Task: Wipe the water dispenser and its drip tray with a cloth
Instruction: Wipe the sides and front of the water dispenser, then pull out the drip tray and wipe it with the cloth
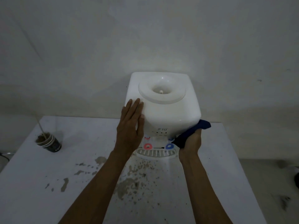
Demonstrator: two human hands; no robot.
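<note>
the cloth (192, 134) is gripped by the right hand (191, 141) against the dispenser (163, 101)'s right side, braced by the flat left hand (131, 125), with the tray (156, 153) just below-left.

left hand (130, 126) flat, fingers (135, 107) extended, right hand (192, 141) clenched, both forearms outstretched

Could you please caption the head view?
Left hand steadies white plastic water dispenser; right hand wipes with dark blue cloth.

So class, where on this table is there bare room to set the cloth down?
Between the paper cup and the white water dispenser; also right of the right hand. Stained in front of the drip tray.
</note>
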